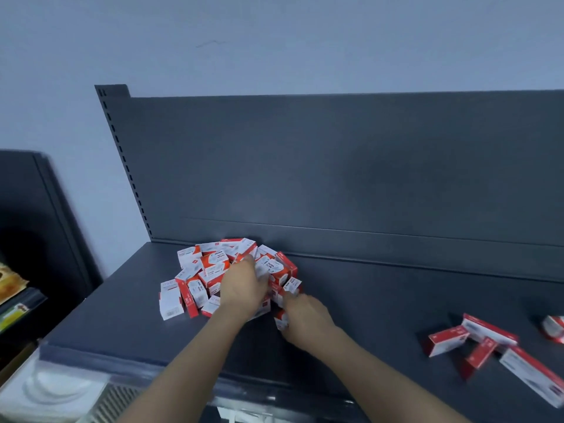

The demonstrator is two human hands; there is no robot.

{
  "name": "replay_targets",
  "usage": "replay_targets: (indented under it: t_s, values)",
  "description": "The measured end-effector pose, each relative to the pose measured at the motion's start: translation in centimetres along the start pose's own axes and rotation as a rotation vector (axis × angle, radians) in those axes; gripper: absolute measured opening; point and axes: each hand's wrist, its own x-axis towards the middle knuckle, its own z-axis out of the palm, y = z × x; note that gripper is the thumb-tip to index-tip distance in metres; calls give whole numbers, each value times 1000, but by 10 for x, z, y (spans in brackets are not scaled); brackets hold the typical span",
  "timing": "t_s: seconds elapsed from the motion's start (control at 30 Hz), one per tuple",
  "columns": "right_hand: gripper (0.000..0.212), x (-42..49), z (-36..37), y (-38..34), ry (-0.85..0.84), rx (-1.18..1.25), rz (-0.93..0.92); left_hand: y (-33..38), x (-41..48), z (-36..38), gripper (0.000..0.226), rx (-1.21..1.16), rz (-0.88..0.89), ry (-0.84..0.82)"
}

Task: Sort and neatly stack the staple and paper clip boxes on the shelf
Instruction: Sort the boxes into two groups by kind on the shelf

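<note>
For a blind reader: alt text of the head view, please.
Left hand and right hand dig into a pile of small red-and-white cardboard boxes on a dark grey metal shelf; longer red-and-white boxes lie at right.

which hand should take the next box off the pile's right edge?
Right. The right hand sits at the right edge of the paper clip box pile, fingers curled on a small box. The left hand is over the pile's middle, its fingertips hidden among boxes.
</note>
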Motion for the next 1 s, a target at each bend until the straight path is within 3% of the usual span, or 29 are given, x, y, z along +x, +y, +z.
replay_targets:
  t_s: [0.37,0.7,1.0]
  values:
    - [32,-37,-52,50,225,107,112,83,-17,-6,28,-241,232,138]
    - [30,-137,-108,228,375,90,335,248,-82,73,17,-402,359,4]
    - [33,-219,-127,378,388,54,472,389,-156,141,13,-430,482,-105]
